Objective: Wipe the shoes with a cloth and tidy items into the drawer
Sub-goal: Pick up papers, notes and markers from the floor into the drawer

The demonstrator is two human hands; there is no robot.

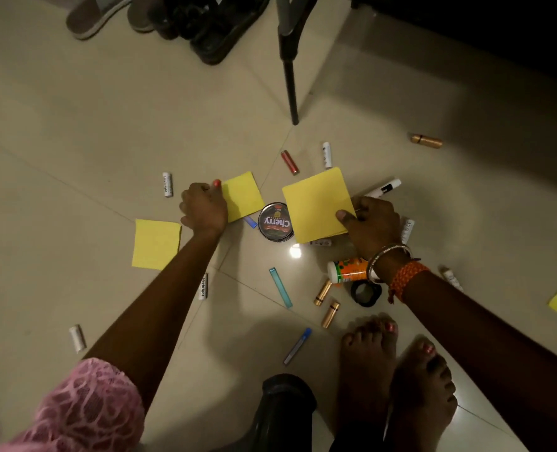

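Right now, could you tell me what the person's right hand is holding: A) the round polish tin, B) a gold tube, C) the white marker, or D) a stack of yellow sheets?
D: the right hand pinches the stack of yellow sheets at its edge, thumb on top.

"Cherry" on the round polish tin (275, 222); "Heybright" on two white tubes (167, 184) (203, 286).
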